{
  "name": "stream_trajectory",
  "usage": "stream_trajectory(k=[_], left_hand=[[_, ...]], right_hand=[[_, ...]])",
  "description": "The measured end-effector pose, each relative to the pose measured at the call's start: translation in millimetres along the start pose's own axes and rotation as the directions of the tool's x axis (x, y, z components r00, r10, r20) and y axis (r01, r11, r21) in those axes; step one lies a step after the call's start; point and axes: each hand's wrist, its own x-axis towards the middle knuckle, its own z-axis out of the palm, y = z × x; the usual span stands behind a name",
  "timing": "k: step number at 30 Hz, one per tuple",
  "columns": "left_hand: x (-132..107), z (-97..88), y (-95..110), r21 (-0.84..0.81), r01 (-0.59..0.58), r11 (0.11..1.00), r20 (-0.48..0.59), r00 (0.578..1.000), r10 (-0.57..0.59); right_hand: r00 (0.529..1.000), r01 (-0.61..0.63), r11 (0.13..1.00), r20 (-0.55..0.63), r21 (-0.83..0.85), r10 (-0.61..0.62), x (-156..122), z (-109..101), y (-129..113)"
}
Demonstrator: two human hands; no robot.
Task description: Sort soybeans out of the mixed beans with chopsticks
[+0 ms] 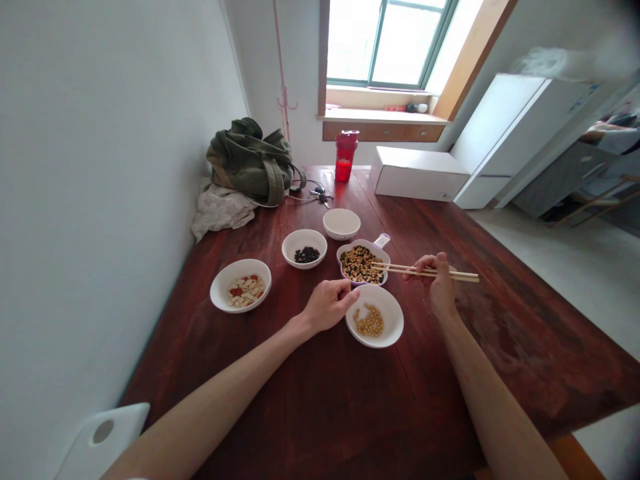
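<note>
My right hand (439, 283) grips a pair of wooden chopsticks (463, 275), their tips in the mixed beans (361, 264) of a scalloped bowl (342, 251) with a purple edge and a short handle. The mix is yellow and black. Nearer to me sits a white bowl (395, 327) with yellow soybeans (371, 321) in it. My left hand (330, 303) is closed at that bowl's left rim, thumb over the edge; its curled fingers are partly hidden and come close to the scalloped bowl.
Left of my hands stand a white bowl (215, 293) with pale slices and red pieces, and another bowl (287, 250) with black beans. Behind are a white bowl (341, 223), keys (323, 197), a red bottle (345, 157), a white box (420, 175) and a green bag (250, 160). A wall borders the left.
</note>
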Motion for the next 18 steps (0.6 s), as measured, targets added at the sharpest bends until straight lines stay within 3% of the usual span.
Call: stream_trajectory(k=[18], left_hand=[[-0.7, -0.6, 1.0, 0.016, 0.001, 1.000, -0.002, 1.000, -0.001]], right_hand=[[0.999, -0.047, 0.987, 0.007, -0.151, 0.048, -3.8, 4.5, -1.2]])
